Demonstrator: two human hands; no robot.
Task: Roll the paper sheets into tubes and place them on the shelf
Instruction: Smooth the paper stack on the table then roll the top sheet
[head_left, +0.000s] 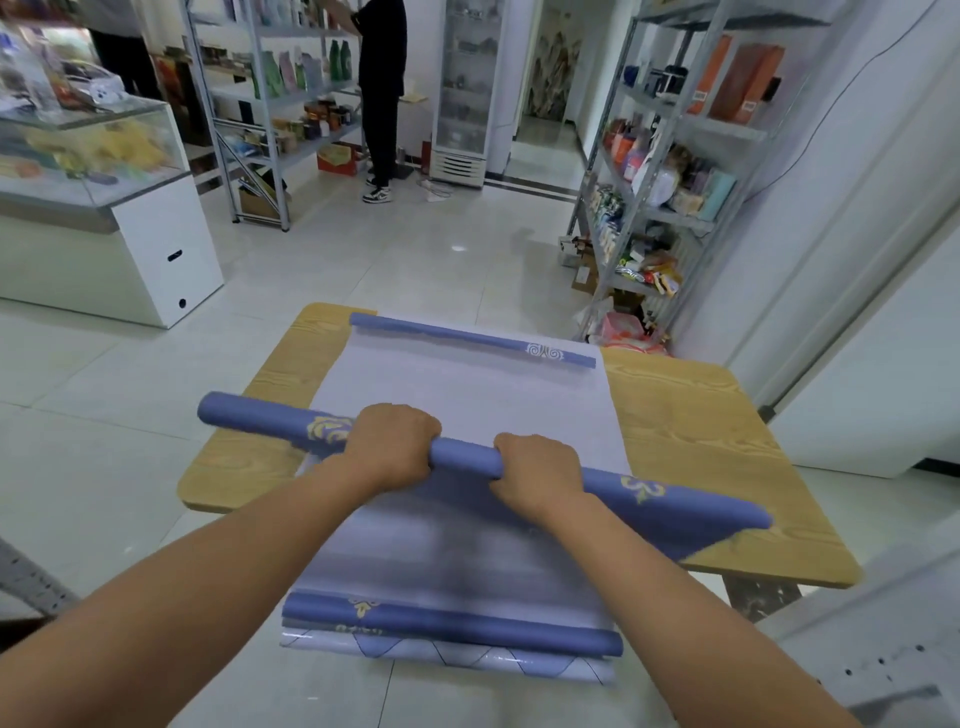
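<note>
While both hands curl over it, the blue paper roll (462, 457) lies across the white sheet (467, 395) on the wooden table (685, 410); the left hand (389, 447) and right hand (537, 467) grip it near its middle, close together.

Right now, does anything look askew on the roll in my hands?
Yes. The blue paper roll, gripped by the left hand and right hand, is uneven. It is tight at its left end but flares into a loose cone past the right hand.
</note>
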